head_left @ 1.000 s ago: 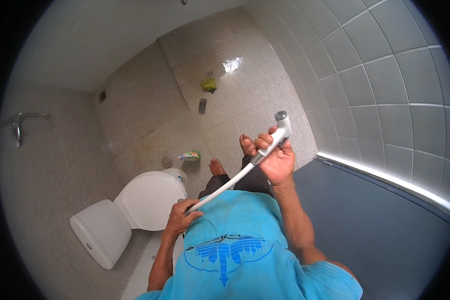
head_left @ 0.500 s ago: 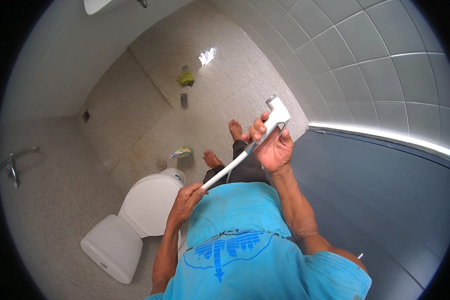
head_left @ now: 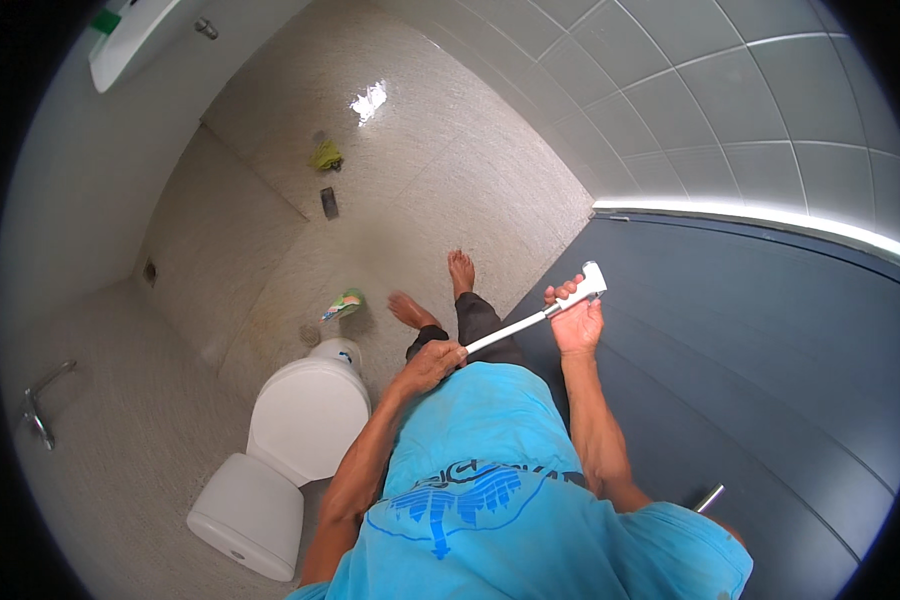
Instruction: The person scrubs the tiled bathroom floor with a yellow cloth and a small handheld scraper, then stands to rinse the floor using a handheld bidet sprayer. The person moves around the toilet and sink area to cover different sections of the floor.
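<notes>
A white handheld bidet sprayer point(head_left: 582, 287) rests in my right hand point(head_left: 577, 322), whose fingers curl round its handle from beneath. Its head points up and to the right, in front of the blue-grey door. From the handle a white hose point(head_left: 505, 334) runs down and left to my left hand point(head_left: 432, 364). That hand is closed round the hose close to the hem of my turquoise shirt. Beyond the left hand the hose is hidden by my hand and body. No water is visible at the nozzle.
A white toilet point(head_left: 310, 418) with its lid down stands at my left. Ahead on the wet floor lie a yellow-green cloth point(head_left: 325, 155), a dark block point(head_left: 329, 203) and a colourful packet point(head_left: 344, 304). A blue-grey door point(head_left: 710, 370) is at my right; a wall tap point(head_left: 40, 405) is far left.
My right hand has moved down and to the right with the sprayer, near the door. My left hand has shifted right with the hose. The view has turned slightly.
</notes>
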Action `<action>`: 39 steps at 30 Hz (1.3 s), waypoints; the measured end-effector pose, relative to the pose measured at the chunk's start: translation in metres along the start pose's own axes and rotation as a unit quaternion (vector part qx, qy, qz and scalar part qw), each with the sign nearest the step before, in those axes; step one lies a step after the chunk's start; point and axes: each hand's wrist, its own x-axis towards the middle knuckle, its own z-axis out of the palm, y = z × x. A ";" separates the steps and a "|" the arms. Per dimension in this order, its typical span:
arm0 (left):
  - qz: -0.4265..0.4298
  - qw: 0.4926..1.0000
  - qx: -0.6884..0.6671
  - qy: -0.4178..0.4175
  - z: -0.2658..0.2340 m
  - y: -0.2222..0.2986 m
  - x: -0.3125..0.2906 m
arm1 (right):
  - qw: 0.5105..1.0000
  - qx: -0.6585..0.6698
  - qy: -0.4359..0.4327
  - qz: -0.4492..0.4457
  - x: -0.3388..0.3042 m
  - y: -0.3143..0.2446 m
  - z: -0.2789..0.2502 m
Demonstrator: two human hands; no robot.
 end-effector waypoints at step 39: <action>0.011 0.996 0.074 0.052 0.048 -0.037 0.000 | 0.999 -0.036 0.011 -0.019 -0.012 -0.011 -0.028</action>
